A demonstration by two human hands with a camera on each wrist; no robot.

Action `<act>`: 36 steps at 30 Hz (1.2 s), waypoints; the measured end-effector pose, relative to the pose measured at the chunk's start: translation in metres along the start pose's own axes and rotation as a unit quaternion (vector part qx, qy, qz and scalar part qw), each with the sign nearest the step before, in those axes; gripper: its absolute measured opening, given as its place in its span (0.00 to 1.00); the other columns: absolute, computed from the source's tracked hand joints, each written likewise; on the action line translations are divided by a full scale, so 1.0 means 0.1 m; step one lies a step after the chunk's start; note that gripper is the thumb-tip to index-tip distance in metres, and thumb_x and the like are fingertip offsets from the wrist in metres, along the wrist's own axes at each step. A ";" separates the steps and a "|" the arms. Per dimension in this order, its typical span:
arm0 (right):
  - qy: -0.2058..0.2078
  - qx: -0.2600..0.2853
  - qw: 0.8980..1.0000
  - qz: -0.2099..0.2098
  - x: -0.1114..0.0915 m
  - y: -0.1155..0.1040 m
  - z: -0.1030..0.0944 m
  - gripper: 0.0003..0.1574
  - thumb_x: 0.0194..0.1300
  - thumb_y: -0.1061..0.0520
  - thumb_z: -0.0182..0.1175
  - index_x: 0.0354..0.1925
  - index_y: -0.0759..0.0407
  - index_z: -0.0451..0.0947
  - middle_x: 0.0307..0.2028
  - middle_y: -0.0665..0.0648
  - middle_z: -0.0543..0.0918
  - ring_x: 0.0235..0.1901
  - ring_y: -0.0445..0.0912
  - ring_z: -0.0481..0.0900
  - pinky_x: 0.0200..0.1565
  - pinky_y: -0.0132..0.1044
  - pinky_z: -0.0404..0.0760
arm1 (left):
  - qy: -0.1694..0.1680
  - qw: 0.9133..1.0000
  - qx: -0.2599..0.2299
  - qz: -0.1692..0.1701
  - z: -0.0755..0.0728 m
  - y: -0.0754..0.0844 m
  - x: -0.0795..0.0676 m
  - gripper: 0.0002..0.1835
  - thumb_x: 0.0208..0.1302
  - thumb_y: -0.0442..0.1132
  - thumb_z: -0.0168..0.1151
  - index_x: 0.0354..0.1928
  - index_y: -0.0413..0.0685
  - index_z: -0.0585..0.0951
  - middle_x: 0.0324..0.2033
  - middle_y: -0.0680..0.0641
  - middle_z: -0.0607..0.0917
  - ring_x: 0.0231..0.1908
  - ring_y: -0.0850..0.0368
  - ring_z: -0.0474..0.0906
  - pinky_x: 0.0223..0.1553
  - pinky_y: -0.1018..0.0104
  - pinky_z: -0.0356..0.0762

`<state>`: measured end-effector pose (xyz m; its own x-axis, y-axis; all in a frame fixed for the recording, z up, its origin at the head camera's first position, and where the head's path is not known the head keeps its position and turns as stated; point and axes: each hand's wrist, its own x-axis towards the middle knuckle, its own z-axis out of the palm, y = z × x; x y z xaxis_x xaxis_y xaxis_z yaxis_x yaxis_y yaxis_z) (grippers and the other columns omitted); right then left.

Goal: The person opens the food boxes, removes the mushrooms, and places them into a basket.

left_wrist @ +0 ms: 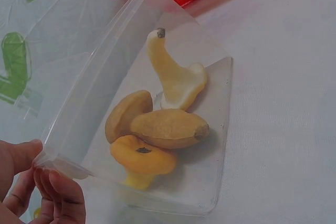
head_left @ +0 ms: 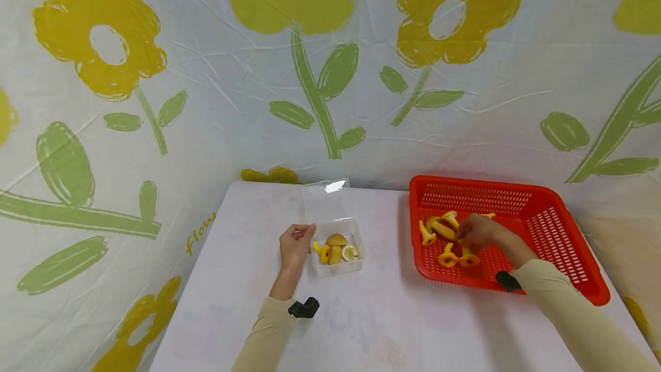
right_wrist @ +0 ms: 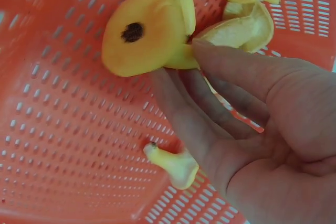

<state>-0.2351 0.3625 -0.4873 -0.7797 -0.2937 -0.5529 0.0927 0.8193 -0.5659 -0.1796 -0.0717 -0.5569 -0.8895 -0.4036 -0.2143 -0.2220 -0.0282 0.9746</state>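
Observation:
My left hand (head_left: 294,248) pinches the rim of a clear plastic box (left_wrist: 79,108) between thumb and fingers at one corner. Inside the box lie a brown mushroom (left_wrist: 168,128), an orange-yellow mushroom (left_wrist: 144,156) and a pale mushroom (left_wrist: 178,80) with a dark stem tip. Over to the right, my right hand (head_left: 477,231) reaches into a red perforated basket (head_left: 503,271). Its thumb and fingers pinch the stem of a yellow mushroom (right_wrist: 144,32) with a dark spot on its cap. Several other mushrooms surround it, including a small pale-yellow one (right_wrist: 173,166) below the fingers.
The box's hinged lid (head_left: 326,200) stands raised at the back. Both containers rest on a white-covered table (head_left: 382,314). A flower-printed cloth wall (head_left: 217,102) rises behind and to the left. The basket's high sides surround my right hand.

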 end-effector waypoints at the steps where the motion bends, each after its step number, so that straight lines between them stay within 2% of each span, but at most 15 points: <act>1: 0.002 -0.001 1.000 0.001 0.00 0.00 0.01 0.16 0.68 0.71 0.62 0.51 0.81 0.75 0.46 0.74 0.80 0.40 0.57 0.83 0.45 0.51 0.87 | 0.000 1.000 -0.002 0.001 0.00 0.00 0.00 0.11 0.68 0.41 0.71 0.40 0.38 0.83 0.30 0.42 0.84 0.17 0.59 0.66 0.20 0.73 0.69; 6: 0.026 -0.015 0.999 -0.013 -0.03 -0.02 0.02 0.21 0.71 0.66 0.61 0.55 0.81 0.75 0.49 0.75 0.81 0.43 0.58 0.84 0.46 0.52 0.86 | -0.002 1.000 -0.004 0.005 -0.01 0.00 0.00 0.11 0.68 0.40 0.70 0.40 0.38 0.83 0.33 0.38 0.85 0.16 0.59 0.66 0.20 0.73 0.68; 15: 0.114 -0.001 0.991 -0.070 -0.14 -0.21 0.09 0.18 0.75 0.58 0.59 0.51 0.74 0.79 0.44 0.67 0.83 0.40 0.54 0.79 0.42 0.46 0.86 | -0.004 1.000 -0.002 0.007 0.00 -0.01 0.03 0.11 0.67 0.41 0.72 0.38 0.40 0.83 0.35 0.34 0.86 0.15 0.59 0.66 0.19 0.73 0.68; 22: 0.140 0.041 0.983 -0.111 -0.21 -0.49 0.18 0.20 0.77 0.57 0.59 0.54 0.75 0.78 0.47 0.70 0.83 0.44 0.60 0.80 0.49 0.51 0.85 | 0.003 1.000 0.010 0.001 0.00 -0.01 0.05 0.11 0.66 0.42 0.72 0.39 0.41 0.83 0.30 0.43 0.86 0.15 0.59 0.67 0.20 0.73 0.69; 26: 0.157 0.070 0.973 -0.152 -0.20 -0.61 0.22 0.19 0.76 0.57 0.59 0.52 0.74 0.79 0.45 0.67 0.84 0.44 0.61 0.81 0.46 0.45 0.87 | 0.003 1.000 0.004 0.008 0.00 -0.02 0.06 0.12 0.66 0.41 0.72 0.39 0.39 0.83 0.29 0.43 0.85 0.14 0.60 0.66 0.19 0.73 0.68; 29: 0.166 0.099 0.966 -0.173 -0.18 -0.69 0.26 0.18 0.76 0.57 0.60 0.50 0.74 0.78 0.41 0.62 0.85 0.40 0.55 0.82 0.41 0.37 0.86 | 0.002 1.000 0.003 0.014 0.01 -0.02 0.06 0.11 0.66 0.41 0.72 0.39 0.38 0.83 0.28 0.44 0.85 0.14 0.61 0.65 0.18 0.74 0.68; 33: 0.169 0.120 0.965 -0.163 -0.16 -0.83 0.33 0.20 0.75 0.54 0.61 0.53 0.71 0.78 0.44 0.63 0.85 0.39 0.51 0.82 0.39 0.31 0.84 | 0.003 1.000 0.012 0.012 0.01 -0.01 0.05 0.12 0.67 0.41 0.72 0.39 0.39 0.83 0.28 0.46 0.84 0.14 0.60 0.65 0.19 0.74 0.68; 36: 0.166 0.126 0.967 -0.149 -0.14 -0.95 0.40 0.24 0.74 0.53 0.62 0.57 0.70 0.77 0.47 0.67 0.84 0.42 0.56 0.83 0.42 0.35 0.86 | 0.002 1.000 0.015 0.008 0.02 0.00 0.04 0.12 0.67 0.42 0.72 0.40 0.39 0.83 0.28 0.45 0.84 0.15 0.60 0.65 0.19 0.74 0.69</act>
<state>-0.2086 0.2693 -0.4500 -0.9467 -0.2904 -0.1394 -0.0519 0.5647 -0.8237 -0.1837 -0.0715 -0.5578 -0.8915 -0.4074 -0.1982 -0.2191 0.0049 0.9757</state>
